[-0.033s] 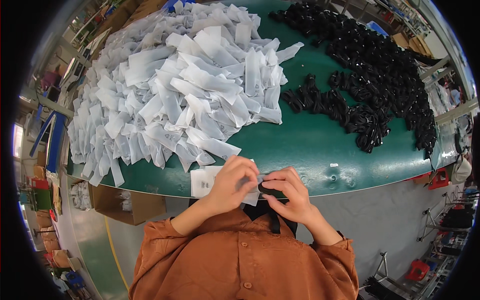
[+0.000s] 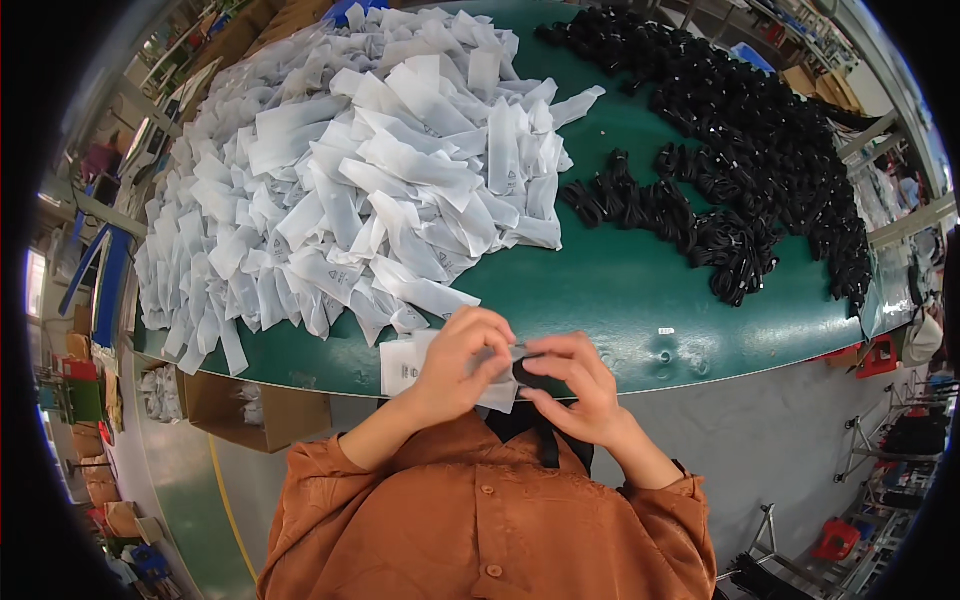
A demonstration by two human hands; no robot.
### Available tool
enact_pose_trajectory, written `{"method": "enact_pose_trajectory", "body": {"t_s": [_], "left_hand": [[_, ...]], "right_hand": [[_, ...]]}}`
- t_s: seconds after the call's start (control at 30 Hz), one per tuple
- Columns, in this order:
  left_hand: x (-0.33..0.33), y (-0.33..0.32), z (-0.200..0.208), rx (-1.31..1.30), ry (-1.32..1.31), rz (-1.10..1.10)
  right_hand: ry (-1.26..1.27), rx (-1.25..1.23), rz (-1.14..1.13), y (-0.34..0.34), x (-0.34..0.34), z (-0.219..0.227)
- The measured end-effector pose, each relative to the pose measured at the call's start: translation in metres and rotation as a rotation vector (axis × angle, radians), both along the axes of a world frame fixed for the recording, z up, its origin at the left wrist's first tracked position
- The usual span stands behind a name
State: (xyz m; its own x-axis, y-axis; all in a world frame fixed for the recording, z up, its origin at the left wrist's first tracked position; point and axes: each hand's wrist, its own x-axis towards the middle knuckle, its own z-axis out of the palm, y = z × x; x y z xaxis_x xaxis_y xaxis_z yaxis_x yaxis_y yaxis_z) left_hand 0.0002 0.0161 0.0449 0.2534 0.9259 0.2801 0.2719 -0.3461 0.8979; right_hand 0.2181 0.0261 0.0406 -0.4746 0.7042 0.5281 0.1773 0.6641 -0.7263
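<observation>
Over the table's near edge, my two hands meet at a small translucent white bag (image 2: pixel 498 397). My left hand (image 2: pixel 462 362) pinches the bag near its mouth with curled fingers. A bundled black cable (image 2: pixel 532 376) sits between the thumb and fingers of my right hand (image 2: pixel 582 392), its left end at the bag's mouth. How far the cable reaches inside is hard to see behind the fingers. Under and beside my left hand, flat white bags (image 2: pixel 399 368) lie at the table edge.
A large heap of filled white bags (image 2: pixel 400 170) covers the left of the green table (image 2: pixel 600 300). Many black cable bundles (image 2: pixel 740 170) are piled at the right and far right. Below the left edge stands an open cardboard box (image 2: pixel 235 410). A red stool (image 2: pixel 835 538) is on the floor at right.
</observation>
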Motion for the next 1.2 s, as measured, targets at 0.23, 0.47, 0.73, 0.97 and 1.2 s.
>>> {"method": "enact_pose_trajectory", "body": {"t_s": [0.23,0.47,0.73,0.97,1.2], "left_hand": [[-0.057,0.087,0.059,-0.096,-0.642,0.300],[-0.049,0.025,0.023,0.356,0.226,0.289],[0.000,-0.032,-0.052,0.206,0.457,0.023],[0.003,-0.030,-0.055,0.098,0.330,0.136],[0.000,-0.030,-0.047,-0.197,0.103,0.126]], "right_hand": [[-0.014,-0.045,-0.474,0.107,0.004,-0.008],[-0.555,0.052,-0.680,0.167,0.004,-0.055],[-0.075,-0.338,-0.419,0.096,0.019,-0.054],[-0.125,-0.254,-0.343,-0.009,0.014,-0.030],[-0.248,-0.014,-0.261,-0.034,0.017,-0.036]]}}
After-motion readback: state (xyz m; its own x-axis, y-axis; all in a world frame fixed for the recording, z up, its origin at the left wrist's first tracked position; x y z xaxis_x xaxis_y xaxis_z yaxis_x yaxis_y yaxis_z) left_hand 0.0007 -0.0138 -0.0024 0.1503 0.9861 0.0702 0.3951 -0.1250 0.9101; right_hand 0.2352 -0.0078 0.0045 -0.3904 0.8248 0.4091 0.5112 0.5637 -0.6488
